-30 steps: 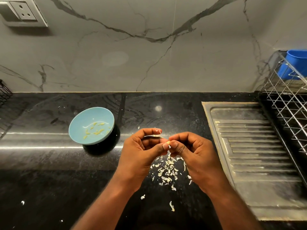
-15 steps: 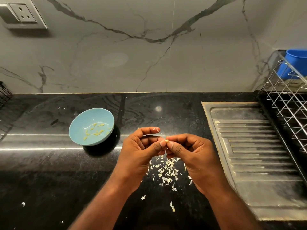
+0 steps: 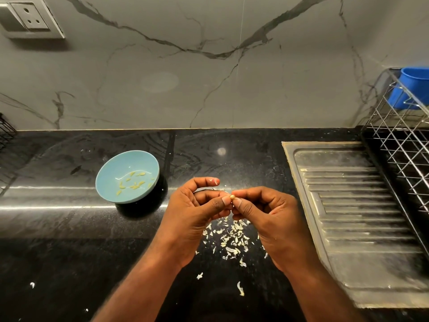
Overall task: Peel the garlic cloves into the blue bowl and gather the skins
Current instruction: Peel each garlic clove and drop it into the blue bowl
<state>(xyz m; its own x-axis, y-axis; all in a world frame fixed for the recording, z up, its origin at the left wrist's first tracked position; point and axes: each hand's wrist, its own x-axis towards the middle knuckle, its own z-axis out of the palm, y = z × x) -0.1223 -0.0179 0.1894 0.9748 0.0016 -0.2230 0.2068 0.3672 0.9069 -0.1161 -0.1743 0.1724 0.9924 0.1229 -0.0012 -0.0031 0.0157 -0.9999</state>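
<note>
Garlic clove (image 3: 231, 197), small and pale yellow, sits pinched between the thumbs and fingertips of both my hands, held up above the counter (image 3: 58, 252). My left hand (image 3: 195, 217) grips it from the left, thumb pressed against its side and the other fingers curled behind. The forefinger arches above the rest, its tip free. My right hand (image 3: 269, 219) meets it from the right, thumb tip touching the clove and fingers curled in behind. The two thumbnails lie almost against each other at the clove. How much skin is left on it I cannot tell, as my fingertips hide most of it.

Below my hands a loose scatter of skins (image 3: 232, 238) lies on the black counter, thickest between my wrists, with a few stray flakes nearer me and a couple far off to the left. The blue bowl (image 3: 109, 177) stands on the counter to the left of my left hand, apart from it, and holds a handful of peeled cloves (image 3: 134, 183) in its bottom. Just right of my right hand is the ridged steel draining board (image 3: 359, 217), and beyond it a wire rack (image 3: 404, 140) with a blue cup (image 3: 413, 89) in it. A socket (image 3: 30, 16) is on the marbled wall at upper left.
</note>
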